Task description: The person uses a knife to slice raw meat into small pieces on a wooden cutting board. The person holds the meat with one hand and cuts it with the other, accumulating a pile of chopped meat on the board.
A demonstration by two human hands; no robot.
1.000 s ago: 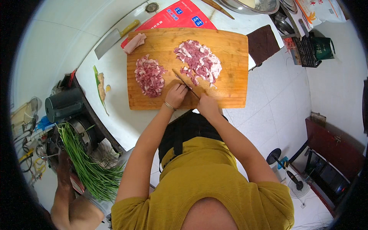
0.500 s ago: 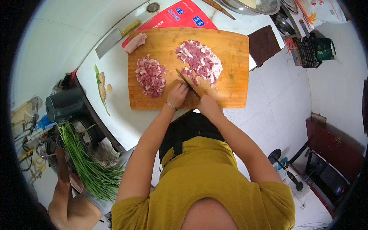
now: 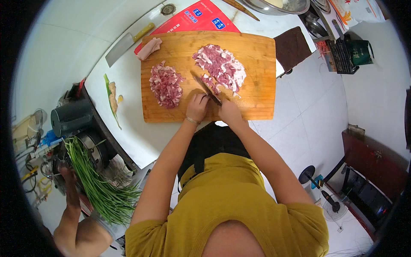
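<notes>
My right hand [image 3: 230, 112] grips a kitchen knife [image 3: 206, 88] at the near edge of a wooden cutting board [image 3: 257, 77]. Its blade slants away to the far left. Curled fingers of my left hand [image 3: 197, 107] rest on the board against the blade; whatever is under them is hidden. Just beyond the blade, a few small meat pieces [image 3: 209, 81] lie beside a pile of sliced fatty meat [image 3: 220, 64]. Left of the knife sits a heap of finely diced meat [image 3: 166, 85]. A pale pink chunk of meat [image 3: 150, 48] lies at the board's far left corner.
A cleaver [image 3: 122, 48] with a yellowish handle lies left of the board, near ginger [image 3: 112, 95] and a green onion [image 3: 107, 81]. Behind the board are a red sheet [image 3: 188, 21] and a metal bowl [image 3: 291, 7]. At lower left, another person's arm [image 3: 70, 201] is beside long green stalks [image 3: 92, 184].
The knife's blade has swung slightly, its tip shifting left and away. Both hands have moved a little left. The whole view has shifted slightly; the meat piles look much the same.
</notes>
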